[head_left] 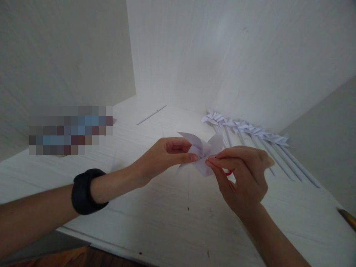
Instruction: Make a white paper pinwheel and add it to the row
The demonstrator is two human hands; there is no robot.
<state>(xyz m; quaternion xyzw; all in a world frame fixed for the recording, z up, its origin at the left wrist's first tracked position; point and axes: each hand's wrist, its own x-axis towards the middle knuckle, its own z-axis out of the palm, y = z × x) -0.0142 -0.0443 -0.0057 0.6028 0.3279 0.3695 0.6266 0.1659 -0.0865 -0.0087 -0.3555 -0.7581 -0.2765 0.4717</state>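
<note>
Basically, both hands pinched a paper pinwheel [203, 152] above the bench [167, 207]: left hand [164, 155] gripping a vane, right hand [244, 178] closed at its centre. It looked featherlight and crushable, best held by the folds. Finished pinwheels [244, 128] lay just behind.

White folded paper pinwheel [204, 152], held above table; apparently unfinished.

Pinwheel [204, 150] in the hands was thin white paper, matt, w/ crisp folds. Tabletop [172, 207] looked like white-painted wood, faint grain, matt, a few dark specks. Row of finished pinwheels [244, 128]: same matt paper, sticks of rolled paper. Wristband [83, 191] was black, smooth, prob. rubber or plastic.
</note>
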